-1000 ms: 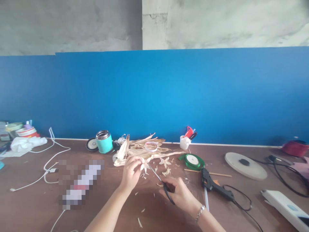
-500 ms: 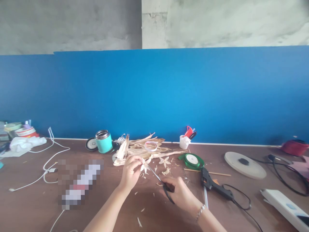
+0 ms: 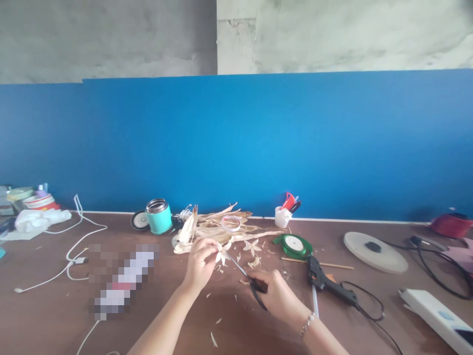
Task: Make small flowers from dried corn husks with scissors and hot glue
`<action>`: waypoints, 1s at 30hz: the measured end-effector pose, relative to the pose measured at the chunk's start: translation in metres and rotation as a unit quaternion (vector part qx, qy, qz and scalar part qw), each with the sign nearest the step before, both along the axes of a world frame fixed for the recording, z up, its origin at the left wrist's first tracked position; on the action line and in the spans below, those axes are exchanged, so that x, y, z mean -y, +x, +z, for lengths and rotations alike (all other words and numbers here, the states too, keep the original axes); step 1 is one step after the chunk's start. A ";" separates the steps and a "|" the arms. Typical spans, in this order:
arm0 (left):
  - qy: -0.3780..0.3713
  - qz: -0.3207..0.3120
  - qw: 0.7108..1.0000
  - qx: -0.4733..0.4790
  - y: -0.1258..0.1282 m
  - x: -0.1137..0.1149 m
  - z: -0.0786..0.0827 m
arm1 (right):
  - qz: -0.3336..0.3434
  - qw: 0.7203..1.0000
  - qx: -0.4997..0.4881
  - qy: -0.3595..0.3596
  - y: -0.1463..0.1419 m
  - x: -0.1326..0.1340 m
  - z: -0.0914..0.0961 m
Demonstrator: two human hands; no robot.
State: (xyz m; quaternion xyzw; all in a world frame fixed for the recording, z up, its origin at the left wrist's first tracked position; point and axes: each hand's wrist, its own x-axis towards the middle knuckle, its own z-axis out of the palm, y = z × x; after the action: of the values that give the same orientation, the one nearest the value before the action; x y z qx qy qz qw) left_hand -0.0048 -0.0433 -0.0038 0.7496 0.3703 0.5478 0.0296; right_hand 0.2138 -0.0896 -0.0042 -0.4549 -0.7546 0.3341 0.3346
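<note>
My left hand (image 3: 199, 264) pinches a small pale flower cut from dried husk (image 3: 221, 255) just above the brown table (image 3: 55, 315). Gripping black-handled scissors (image 3: 247, 276), my right hand (image 3: 278, 296) points their blades up-left, the tips at the flower. A bracelet sits on my right wrist. Behind my hands lies a pile of dried corn husks (image 3: 218, 228), with small cut scraps and another finished husk flower (image 3: 252, 246) scattered on the table.
A teal jar (image 3: 158, 216) and its lid stand left of the husks. A green ribbon roll (image 3: 294, 245), a black glue gun (image 3: 325, 282) with cord, a white round disc (image 3: 375, 252), a white cup of pens (image 3: 284, 215) and white cables (image 3: 79, 241) surround the spot. A blue panel backs the table.
My hands have stayed almost still; the scissors' tips remain at the flower, with only a slight shift of the right hand.
</note>
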 end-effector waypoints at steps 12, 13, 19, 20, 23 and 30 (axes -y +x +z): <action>-0.051 -0.025 0.998 0.003 0.000 -0.001 0.000 | -0.003 0.999 -0.037 -0.003 0.006 -0.003 -0.001; -0.057 -0.026 0.998 0.007 -0.001 -0.002 -0.002 | -0.005 0.999 -0.043 -0.011 0.007 -0.003 -0.001; -0.094 -0.044 0.994 0.020 0.000 -0.003 -0.008 | -0.014 0.979 -0.165 -0.123 0.003 -0.005 0.000; -0.101 -0.053 0.993 0.010 0.001 -0.001 -0.007 | -0.020 0.971 -0.200 -0.133 0.002 -0.004 0.003; -0.116 -0.089 0.989 -0.030 0.009 0.006 -0.002 | -0.043 0.945 -0.294 -0.139 -0.003 -0.001 0.011; -0.127 -0.155 0.974 -0.105 0.025 0.024 0.007 | -0.065 0.915 -0.354 -0.183 -0.014 0.004 0.015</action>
State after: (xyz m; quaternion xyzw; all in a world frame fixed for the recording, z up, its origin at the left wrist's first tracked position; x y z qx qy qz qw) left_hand 0.0206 -0.0671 0.0036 0.8410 0.3174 0.4036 0.1705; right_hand 0.1994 -0.0932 0.0107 -0.4083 -0.4808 0.5833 0.5117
